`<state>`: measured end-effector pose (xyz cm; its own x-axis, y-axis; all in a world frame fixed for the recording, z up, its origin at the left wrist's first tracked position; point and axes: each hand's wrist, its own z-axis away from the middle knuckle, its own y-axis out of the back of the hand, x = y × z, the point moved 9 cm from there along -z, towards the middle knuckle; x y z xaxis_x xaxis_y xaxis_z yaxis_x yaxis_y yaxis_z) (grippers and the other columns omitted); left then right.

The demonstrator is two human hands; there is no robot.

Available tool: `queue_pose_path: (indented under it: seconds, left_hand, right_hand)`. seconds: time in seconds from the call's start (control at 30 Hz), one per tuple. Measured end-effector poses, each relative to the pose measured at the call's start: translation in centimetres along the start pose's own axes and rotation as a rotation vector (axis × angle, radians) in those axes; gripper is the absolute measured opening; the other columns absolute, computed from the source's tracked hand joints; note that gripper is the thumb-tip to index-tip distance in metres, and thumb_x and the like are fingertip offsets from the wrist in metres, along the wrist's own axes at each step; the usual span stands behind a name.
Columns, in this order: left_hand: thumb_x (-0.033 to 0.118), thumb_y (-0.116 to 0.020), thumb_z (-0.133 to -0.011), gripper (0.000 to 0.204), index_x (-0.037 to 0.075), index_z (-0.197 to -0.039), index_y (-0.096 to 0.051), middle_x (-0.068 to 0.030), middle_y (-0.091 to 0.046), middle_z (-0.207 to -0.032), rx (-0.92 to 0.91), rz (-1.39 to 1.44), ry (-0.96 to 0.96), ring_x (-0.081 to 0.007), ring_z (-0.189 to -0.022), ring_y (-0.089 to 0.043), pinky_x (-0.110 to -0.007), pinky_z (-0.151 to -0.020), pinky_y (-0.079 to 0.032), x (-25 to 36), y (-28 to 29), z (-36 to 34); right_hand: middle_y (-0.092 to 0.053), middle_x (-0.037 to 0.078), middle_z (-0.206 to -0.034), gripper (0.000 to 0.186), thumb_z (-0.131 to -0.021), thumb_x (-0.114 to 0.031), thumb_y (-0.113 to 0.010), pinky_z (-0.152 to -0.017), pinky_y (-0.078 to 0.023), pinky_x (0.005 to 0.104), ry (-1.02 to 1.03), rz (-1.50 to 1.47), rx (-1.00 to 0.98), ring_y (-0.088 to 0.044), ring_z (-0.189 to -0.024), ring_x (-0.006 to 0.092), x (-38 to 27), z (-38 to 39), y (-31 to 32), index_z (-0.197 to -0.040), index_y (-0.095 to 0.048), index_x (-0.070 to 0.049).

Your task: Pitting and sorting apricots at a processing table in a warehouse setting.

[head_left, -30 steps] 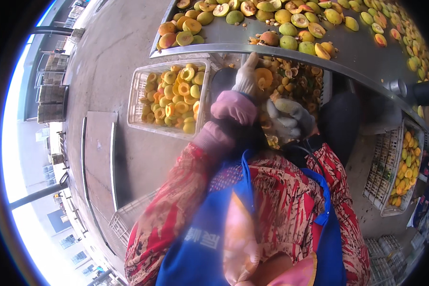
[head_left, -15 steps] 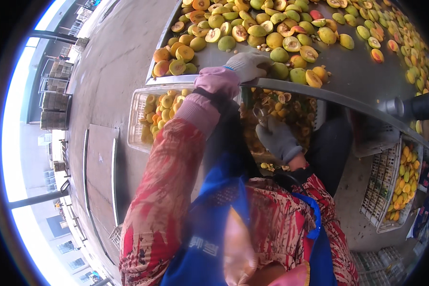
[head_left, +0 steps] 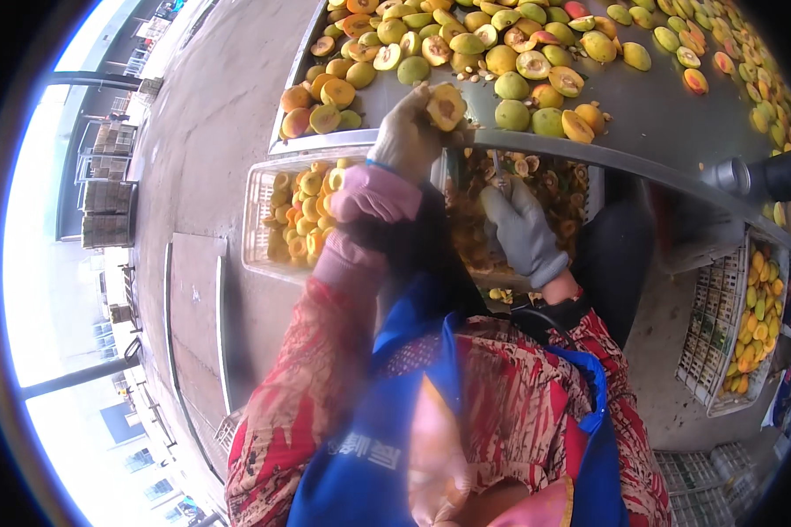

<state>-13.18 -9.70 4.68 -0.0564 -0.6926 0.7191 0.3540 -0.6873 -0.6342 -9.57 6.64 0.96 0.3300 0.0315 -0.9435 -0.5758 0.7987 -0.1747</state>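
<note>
Over the near edge of the metal table [head_left: 668, 132], my left hand [head_left: 404, 136], in a white glove, grips a halved yellow peach [head_left: 446, 107] with its cut face and hollow showing. Lower down, my right hand [head_left: 526, 233], in a grey glove, is closed around a thin metal tool [head_left: 497, 164] that points up; its tip is hard to make out. Beneath that hand stands a crate of peach scraps and pits [head_left: 558, 189], partly hidden by my hand and legs. Peach halves and whole peaches [head_left: 511, 86] lie on the table just beyond my left hand.
Left of my legs, a white crate [head_left: 253, 215] holds yellow peach halves. Another crate [head_left: 699, 338] of yellow fruit is on the floor at right. A black and silver cylinder [head_left: 756, 178] sits at the table's right edge. The table's raised metal rim [head_left: 545, 145] runs between my hands.
My left hand has come back from the tabletop to the rim and left, now with a halved peach in view. My right hand has risen slightly, and its tool now points up.
</note>
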Motion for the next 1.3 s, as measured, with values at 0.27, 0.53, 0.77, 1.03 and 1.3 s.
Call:
queue_pose_path:
  seconds: [0.27, 0.53, 0.77, 1.03, 1.3]
  left_hand:
    - [0.044, -0.047, -0.094, 0.049, -0.002, -0.103, -0.060, -0.0097, -0.062, -0.079, 0.373, -0.288, -0.164, -0.0172, -0.066, -0.060, -0.029, -0.057, -0.051, -5.9, 4.7, 4.1]
    - [0.042, -0.046, -0.094, 0.049, -0.003, -0.108, -0.059, -0.0106, -0.065, -0.093, 0.474, -0.284, -0.133, -0.0161, -0.080, -0.063, -0.028, -0.071, -0.051, -6.5, 3.8, 5.6]
    - [0.044, -0.037, -0.096, 0.053, 0.001, -0.088, -0.067, -0.0072, -0.065, -0.073, 0.304, -0.319, -0.365, -0.0143, -0.062, -0.060, -0.028, -0.055, -0.049, -8.7, 8.2, 1.6]
    - [0.042, -0.034, -0.097, 0.055, -0.002, -0.087, -0.066, -0.0070, -0.065, -0.072, 0.452, -0.559, -0.038, -0.0154, -0.064, -0.060, -0.028, -0.063, -0.049, -6.8, 3.8, 4.8]
    - [0.041, -0.037, -0.097, 0.047, 0.004, -0.103, -0.064, -0.0084, -0.066, -0.080, 0.439, -0.459, -0.131, -0.0147, -0.060, -0.058, -0.025, -0.059, -0.048, -6.2, 4.8, 5.0]
  right_hand:
    - [-0.063, 0.019, -0.082, 0.021, -0.088, -0.017, -0.055, -0.069, -0.047, 0.0406, 0.376, 0.557, 0.135, -0.063, -0.077, 0.0328, -0.1, 0.2, -1.6, -0.102, -0.050, -0.002]
    - [-0.061, 0.027, -0.086, 0.040, -0.086, -0.026, -0.056, -0.069, -0.046, 0.0506, 0.212, 0.736, 0.114, -0.058, -0.083, 0.0456, 0.0, 1.1, -1.8, -0.115, -0.044, -0.001]
    - [-0.061, 0.028, -0.087, 0.036, -0.089, -0.028, -0.052, -0.070, -0.046, 0.0508, 0.187, 0.768, 0.044, -0.057, -0.084, 0.0464, 1.3, -0.2, -2.1, -0.113, -0.048, -0.002]
    - [-0.065, 0.013, -0.087, 0.036, -0.093, -0.023, -0.051, -0.067, -0.048, 0.0338, 0.133, 0.303, -0.096, -0.060, -0.073, 0.0205, 3.6, -1.0, -1.9, -0.124, -0.048, -0.003]
    - [-0.060, 0.001, -0.082, 0.031, -0.093, -0.017, -0.051, -0.059, -0.044, 0.0237, 0.024, 0.195, -0.214, -0.050, -0.067, 0.0063, 2.3, 0.0, -2.9, -0.122, -0.050, -0.005]
